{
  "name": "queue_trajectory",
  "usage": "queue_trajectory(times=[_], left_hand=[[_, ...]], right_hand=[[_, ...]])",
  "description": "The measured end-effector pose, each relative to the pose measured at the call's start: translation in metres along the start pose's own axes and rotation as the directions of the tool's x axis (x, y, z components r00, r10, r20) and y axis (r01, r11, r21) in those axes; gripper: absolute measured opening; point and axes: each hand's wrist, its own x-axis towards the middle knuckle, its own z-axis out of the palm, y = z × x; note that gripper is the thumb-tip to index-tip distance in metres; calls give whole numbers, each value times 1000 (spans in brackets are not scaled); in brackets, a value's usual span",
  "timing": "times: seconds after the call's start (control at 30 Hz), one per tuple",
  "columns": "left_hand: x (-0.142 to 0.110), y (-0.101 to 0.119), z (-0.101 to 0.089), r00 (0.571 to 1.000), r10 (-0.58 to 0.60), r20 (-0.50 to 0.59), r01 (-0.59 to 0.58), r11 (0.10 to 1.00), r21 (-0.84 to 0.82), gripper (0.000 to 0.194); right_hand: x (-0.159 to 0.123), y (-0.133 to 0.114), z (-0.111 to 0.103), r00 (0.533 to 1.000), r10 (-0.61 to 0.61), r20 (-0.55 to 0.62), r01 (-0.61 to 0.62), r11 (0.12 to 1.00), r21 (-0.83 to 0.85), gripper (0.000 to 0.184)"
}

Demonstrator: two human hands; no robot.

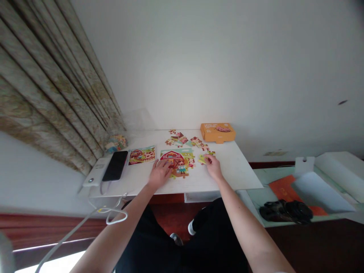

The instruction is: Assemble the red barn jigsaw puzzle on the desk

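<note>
A partly joined jigsaw puzzle (179, 154) with a red barn and a figure in a blue-green skirt lies on the white table (227, 174). My left hand (160, 172) rests flat over its left edge, fingers stretched out. Just right of the puzzle, my right hand (213, 167) has its fingers pinched on a yellow-green puzzle piece (202, 158); the fingertips partly cover it. Several loose puzzle pieces (182, 139) are scattered behind the puzzle. To the left lies a reference picture (141, 154) of the same farm scene.
An orange puzzle box (217, 132) stands at the back right by the wall. A black phone (115, 165) lies on a white power strip (96, 172) at the left, with a white cable (118, 219) hanging down. Right of the table are an open white box (321, 189) and a black object (286, 211).
</note>
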Motion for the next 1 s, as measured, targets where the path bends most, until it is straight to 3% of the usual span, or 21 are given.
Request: queue_trajectory(times=[0.13,0.3,0.47,0.67,1.0], left_hand=[[32,44,13,1000,5,20,-5,1000,-4,36],[67,76,31,972,-36,230,30,999,32,58],[70,67,38,940,-28,340,23,1000,19,65],[58,58,39,948,0,318,6,1000,-18,67],[52,60,38,945,-22,326,29,999,-17,69]], right_hand=[[1,-1,-2,1000,-23,20,23,999,-31,40],[0,-3,-2,996,-42,72,52,990,-133,35],[1,0,-2,985,-67,159,103,967,-231,32],[3,4,-1,960,-141,241,203,945,-255,33],[18,2,5,903,-201,380,335,882,-332,31]])
